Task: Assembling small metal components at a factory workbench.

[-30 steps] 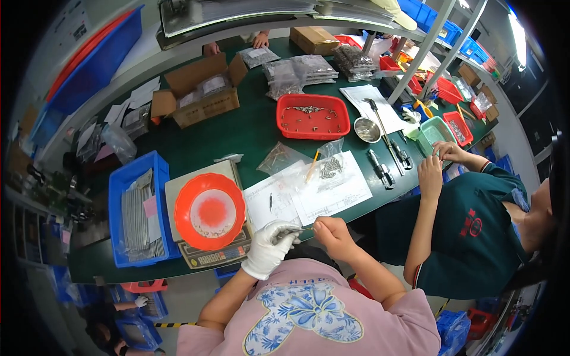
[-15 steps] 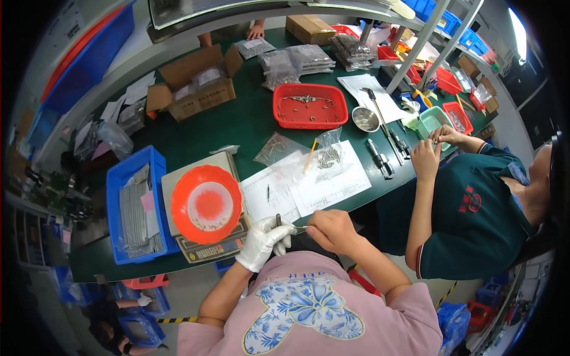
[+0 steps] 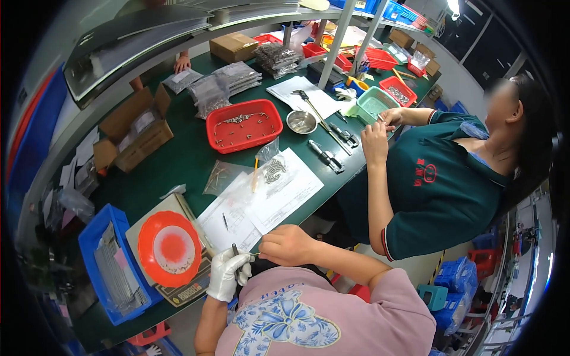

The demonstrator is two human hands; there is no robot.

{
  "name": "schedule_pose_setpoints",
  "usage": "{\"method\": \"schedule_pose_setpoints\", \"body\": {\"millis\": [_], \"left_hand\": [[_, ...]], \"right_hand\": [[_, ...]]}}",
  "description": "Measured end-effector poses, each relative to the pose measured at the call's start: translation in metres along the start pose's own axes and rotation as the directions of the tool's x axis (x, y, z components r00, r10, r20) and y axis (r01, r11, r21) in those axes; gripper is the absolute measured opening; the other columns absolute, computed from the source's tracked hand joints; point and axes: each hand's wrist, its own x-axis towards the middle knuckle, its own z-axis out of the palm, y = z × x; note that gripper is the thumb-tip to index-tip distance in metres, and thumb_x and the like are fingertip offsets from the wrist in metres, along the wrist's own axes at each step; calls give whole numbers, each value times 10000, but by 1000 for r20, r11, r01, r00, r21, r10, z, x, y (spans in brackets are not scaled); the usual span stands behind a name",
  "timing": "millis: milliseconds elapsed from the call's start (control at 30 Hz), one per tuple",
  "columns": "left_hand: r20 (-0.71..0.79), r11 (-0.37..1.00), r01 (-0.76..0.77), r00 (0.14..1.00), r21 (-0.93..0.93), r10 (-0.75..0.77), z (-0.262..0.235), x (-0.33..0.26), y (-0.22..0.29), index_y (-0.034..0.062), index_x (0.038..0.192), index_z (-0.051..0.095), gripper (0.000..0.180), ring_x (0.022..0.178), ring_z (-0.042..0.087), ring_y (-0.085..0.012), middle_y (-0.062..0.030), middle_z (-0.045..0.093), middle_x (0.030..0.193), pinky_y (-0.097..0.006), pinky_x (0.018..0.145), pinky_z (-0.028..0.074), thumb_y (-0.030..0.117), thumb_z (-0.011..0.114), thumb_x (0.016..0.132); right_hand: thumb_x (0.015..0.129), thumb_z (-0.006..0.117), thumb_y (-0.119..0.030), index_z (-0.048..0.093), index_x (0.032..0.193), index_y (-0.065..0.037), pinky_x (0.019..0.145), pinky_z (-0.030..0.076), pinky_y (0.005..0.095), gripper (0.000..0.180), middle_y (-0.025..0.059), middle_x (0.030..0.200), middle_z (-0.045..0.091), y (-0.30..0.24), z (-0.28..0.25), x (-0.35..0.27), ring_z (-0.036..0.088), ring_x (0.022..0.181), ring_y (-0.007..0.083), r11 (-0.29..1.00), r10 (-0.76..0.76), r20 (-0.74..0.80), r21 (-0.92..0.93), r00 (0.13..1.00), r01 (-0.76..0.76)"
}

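At the near edge of a green table (image 3: 160, 172), a gloved left hand (image 3: 224, 276) is clamped around a dark pin (image 3: 235, 250), while a bare right hand (image 3: 288, 245) pinches a thin rod (image 3: 256, 254), its tip toward the glove; whether rod and pin touch cannot be told. To the left, an orange dish (image 3: 148, 250) rests on a scale (image 3: 189, 293). Papers (image 3: 285, 204) lie just beyond the hands; farther off sits a red tray (image 3: 243, 136) of metal parts. At right is a co-worker (image 3: 445, 196).

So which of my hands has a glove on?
Your left hand: it wears a white glove, while your right hand is bare.
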Motion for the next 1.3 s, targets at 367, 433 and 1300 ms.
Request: {"method": "schedule_pose_setpoints", "body": {"millis": [367,433,1300], "left_hand": [[117,994,108,988,-22,-105,0,8,4,-26,772,555,233,325,409,-111,-72,510,488,-192,314,291,192,481,807],[143,996,89,986,-13,-86,-1,6,-3,-28,821,563,184,394,474,-116,-73,540,552,-194,377,365,147,506,809],[176,338,-663,583,668,793,5,2,18,25,907,573,162,671,573,-175,-107,584,789,-257,584,457,64,581,750]], "right_hand": [[738,562,-153,460,668,-58,448,382,325,157,66,557,447,8,9,-8,472,472,235,992,46,-86,117,995,-36],[766,537,-151,451,674,-56,444,374,315,157,58,540,420,5,19,-13,462,460,204,980,87,-99,185,991,-67],[868,390,-182,389,630,-37,399,247,235,279,-22,542,345,-3,14,-6,295,454,74,-396,364,432,874,825,-283]]}}
